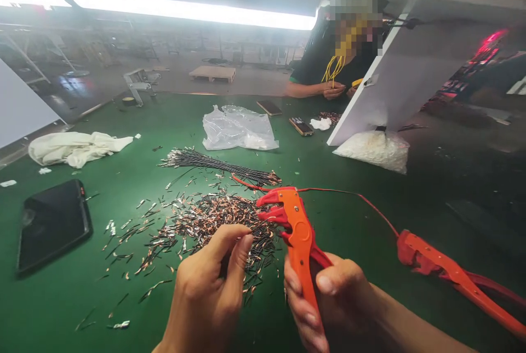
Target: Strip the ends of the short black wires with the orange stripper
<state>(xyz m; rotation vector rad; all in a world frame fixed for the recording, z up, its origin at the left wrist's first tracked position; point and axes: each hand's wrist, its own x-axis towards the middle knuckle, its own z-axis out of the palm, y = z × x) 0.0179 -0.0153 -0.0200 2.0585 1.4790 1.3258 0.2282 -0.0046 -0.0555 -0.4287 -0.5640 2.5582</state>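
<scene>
My right hand (341,292) is wrapped round the handles of an orange-and-red wire stripper (302,227), its red jaws pointing left. My left hand (209,282) is closed, thumb and forefinger pinched just left of those jaws. Between the fingertips and the jaws shows a thin dark wire (258,228), most of it hidden. Behind and below the jaws lies a heap of short black wire offcuts with copper ends (205,216). Just beyond it rests a bundle of long black wires (222,164), with metal tips at the left and bare copper at the right.
A second wire stripper (447,265) lies at right; a thin red cord (370,208) runs near it. A black tablet or phone (53,224) and white cloth (78,147) lie left. Beyond are a plastic bag (238,128), phone (301,126), slanted panel (386,79) and a co-worker's hands (333,90).
</scene>
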